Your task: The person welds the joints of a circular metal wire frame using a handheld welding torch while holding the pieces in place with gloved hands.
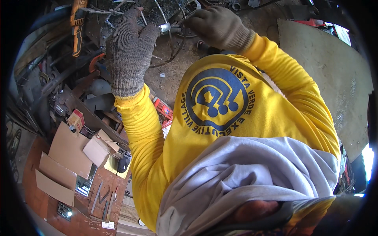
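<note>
My left hand (132,51), in a grey-brown knit glove, reaches to the top of the view. A thin metal rod (143,16) shows between its thumb and fingers, which seem closed on it. My right hand (220,27), gloved alike, is curled at the top centre; what lies in its fingers is hidden. Between the hands is a small shiny metal piece (165,27) with thin rods around it. A dark cable (172,58) loops below, close to my right hand's fingertips.
An orange-and-black power tool (77,33) stands at upper left beside piled scrap metal. Opened cardboard (69,149) and a small box (98,149) lie on a reddish-brown board (37,177) at lower left. A large pale sheet (334,78) is on the right.
</note>
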`<state>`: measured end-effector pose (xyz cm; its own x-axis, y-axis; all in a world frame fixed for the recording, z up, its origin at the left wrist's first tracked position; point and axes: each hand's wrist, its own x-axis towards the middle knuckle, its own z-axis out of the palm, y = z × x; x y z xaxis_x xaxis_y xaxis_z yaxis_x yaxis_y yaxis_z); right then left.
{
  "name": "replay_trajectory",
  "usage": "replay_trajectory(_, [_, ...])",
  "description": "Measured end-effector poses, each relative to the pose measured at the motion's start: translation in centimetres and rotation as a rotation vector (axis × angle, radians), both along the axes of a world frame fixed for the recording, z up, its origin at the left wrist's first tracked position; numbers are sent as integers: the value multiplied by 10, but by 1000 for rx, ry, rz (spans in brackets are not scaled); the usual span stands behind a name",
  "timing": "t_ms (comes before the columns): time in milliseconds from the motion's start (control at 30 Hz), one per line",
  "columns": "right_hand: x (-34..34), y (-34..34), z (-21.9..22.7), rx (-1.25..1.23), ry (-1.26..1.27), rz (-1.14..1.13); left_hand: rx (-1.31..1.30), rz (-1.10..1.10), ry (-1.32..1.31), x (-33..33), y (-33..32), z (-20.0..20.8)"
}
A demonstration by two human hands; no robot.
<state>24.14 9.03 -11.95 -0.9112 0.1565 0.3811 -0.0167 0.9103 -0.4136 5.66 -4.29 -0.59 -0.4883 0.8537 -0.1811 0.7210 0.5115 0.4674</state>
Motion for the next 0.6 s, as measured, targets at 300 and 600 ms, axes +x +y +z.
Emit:
replay_trajectory(300, [-18,-14,10,-64,159,57,-20,-28,74,-3,-1,-2])
replay_trajectory(600, [-12,-1,6,53,-125,60,15,21,-39,-2,-1,1])
